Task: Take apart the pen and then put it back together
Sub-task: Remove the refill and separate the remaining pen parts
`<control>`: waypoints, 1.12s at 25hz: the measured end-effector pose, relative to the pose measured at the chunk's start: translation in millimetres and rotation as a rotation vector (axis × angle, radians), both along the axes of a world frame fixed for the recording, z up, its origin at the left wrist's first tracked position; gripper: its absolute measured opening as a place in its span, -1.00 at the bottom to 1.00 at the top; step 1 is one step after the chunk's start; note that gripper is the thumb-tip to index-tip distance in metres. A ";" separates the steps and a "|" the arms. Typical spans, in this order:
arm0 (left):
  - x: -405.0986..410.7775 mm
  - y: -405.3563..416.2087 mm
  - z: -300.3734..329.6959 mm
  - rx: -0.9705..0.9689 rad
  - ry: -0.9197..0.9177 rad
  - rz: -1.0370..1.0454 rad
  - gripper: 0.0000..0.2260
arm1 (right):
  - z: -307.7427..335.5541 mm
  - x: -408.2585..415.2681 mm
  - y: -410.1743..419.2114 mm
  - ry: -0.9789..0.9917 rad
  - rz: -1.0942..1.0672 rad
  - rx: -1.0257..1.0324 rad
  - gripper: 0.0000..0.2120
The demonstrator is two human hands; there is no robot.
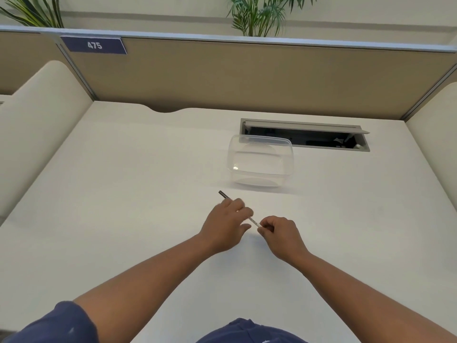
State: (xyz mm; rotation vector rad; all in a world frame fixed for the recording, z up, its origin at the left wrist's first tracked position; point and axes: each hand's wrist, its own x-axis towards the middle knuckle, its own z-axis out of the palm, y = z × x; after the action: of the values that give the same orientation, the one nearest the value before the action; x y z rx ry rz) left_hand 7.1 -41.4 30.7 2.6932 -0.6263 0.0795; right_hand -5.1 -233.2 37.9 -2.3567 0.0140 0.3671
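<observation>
A slim pen (254,221) with a white barrel and a dark cap end lies slanted just above the white desk (123,194), held by both hands. My left hand (226,225) wraps its fingers around the pen's middle, and the dark end sticks out beyond it toward the upper left. My right hand (278,231) pinches the near white end between thumb and fingertips. Most of the barrel is hidden under my left fingers.
A clear plastic tub (261,160) stands open on the desk a little behind the hands. Behind it is an open cable hatch (305,134) sunk into the desk. A tan partition (247,78) closes the back, cream side panels flank the desk.
</observation>
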 end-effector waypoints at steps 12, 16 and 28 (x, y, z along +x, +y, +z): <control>-8.2 12.2 4.8 0.209 -0.050 -0.149 -0.56 | 15.1 -19.4 -16.9 -0.065 0.136 -0.072 -0.87; -12.8 11.9 5.0 0.166 -0.037 -0.154 -0.55 | 21.3 -22.6 -16.8 -0.076 0.134 -0.052 -0.85; -7.7 14.7 19.5 0.138 0.072 -0.113 -0.60 | 29.8 -11.6 -23.3 -0.157 0.314 -0.323 -0.81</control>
State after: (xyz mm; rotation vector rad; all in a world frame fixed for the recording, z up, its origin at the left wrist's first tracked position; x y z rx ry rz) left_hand -0.6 -26.8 50.2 2.7713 -0.7867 -0.0941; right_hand -16.6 -256.5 67.6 -2.7066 -0.4030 0.3491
